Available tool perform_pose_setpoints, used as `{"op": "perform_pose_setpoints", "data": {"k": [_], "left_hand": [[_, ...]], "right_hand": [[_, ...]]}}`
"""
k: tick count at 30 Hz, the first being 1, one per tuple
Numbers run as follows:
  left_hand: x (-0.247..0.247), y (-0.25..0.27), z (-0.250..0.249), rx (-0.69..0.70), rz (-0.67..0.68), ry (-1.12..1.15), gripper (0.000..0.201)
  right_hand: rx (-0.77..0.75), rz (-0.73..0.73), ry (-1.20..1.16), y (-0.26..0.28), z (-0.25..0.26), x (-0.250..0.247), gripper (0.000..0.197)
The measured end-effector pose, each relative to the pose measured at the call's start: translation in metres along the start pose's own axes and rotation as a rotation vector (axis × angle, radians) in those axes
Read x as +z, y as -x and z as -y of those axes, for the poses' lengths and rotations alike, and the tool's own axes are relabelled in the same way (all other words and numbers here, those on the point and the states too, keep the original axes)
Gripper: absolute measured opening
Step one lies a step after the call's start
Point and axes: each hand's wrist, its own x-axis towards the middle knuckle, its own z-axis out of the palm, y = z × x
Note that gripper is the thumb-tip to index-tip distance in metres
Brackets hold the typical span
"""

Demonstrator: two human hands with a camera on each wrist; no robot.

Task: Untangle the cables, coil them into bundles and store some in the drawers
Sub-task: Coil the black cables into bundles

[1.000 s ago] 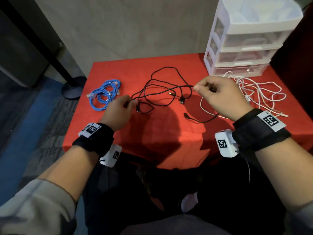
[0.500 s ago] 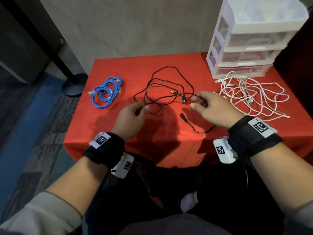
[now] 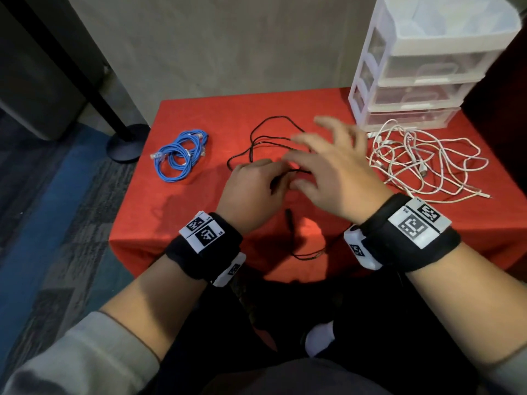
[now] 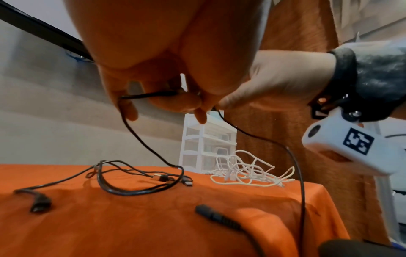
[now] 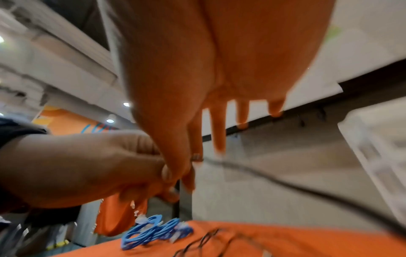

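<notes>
Left hand (image 3: 251,192): pinched the black cable (image 4: 140,139).
Right hand (image 3: 330,172): fingers spread, grasping nothing visible.
Risk: pulling could have tightened its loops into knots.

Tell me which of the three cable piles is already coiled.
The blue cable, at the table's left end: it lies in neat round loops. The black cable in the middle and the white cables by the drawers are loose tangles.

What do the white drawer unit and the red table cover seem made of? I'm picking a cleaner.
The white drawer unit looks like plastic: translucent, glossy drawer fronts in an opaque white frame. The red table cover appears to be matte fabric: it creases and drapes over the edge.
</notes>
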Motion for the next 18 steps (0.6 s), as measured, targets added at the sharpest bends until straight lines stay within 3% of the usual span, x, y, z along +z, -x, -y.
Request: {"op": "perform_pose_setpoints", "data": {"k": [3, 7, 11, 13, 15, 18], "left_hand": [[-0.003, -0.002, -0.003, -0.015, -0.016, 0.066, 0.018], [-0.009, 0.001, 0.019, -0.046, -0.004, 0.15, 0.013], [-0.004, 0.014, 0.031, -0.092, -0.083, 0.17, 0.042], [0.002, 0.025, 0.019, -0.029, -0.075, 0.191, 0.03], [0.013, 0.04, 0.0, 0.062, 0.057, 0.25, 0.024], [0.037, 0.054, -0.034, 0.002, 0.295, 0.445, 0.044]], "right_hand": [[0.079, 0.168, -0.24, 0.004, -0.009, 0.012, 0.028], [0.208, 0.074, -0.558, 0.006, -0.03, -0.003, 0.02], [0.445, -0.008, -0.879, -0.001, -0.04, -0.011, 0.027], [0.565, -0.063, -1.061, -0.005, -0.039, -0.014, 0.029], [0.651, -0.107, -1.175, -0.011, -0.033, -0.016, 0.029], [0.756, -0.184, -1.407, -0.02, -0.017, -0.02, 0.028]]}}
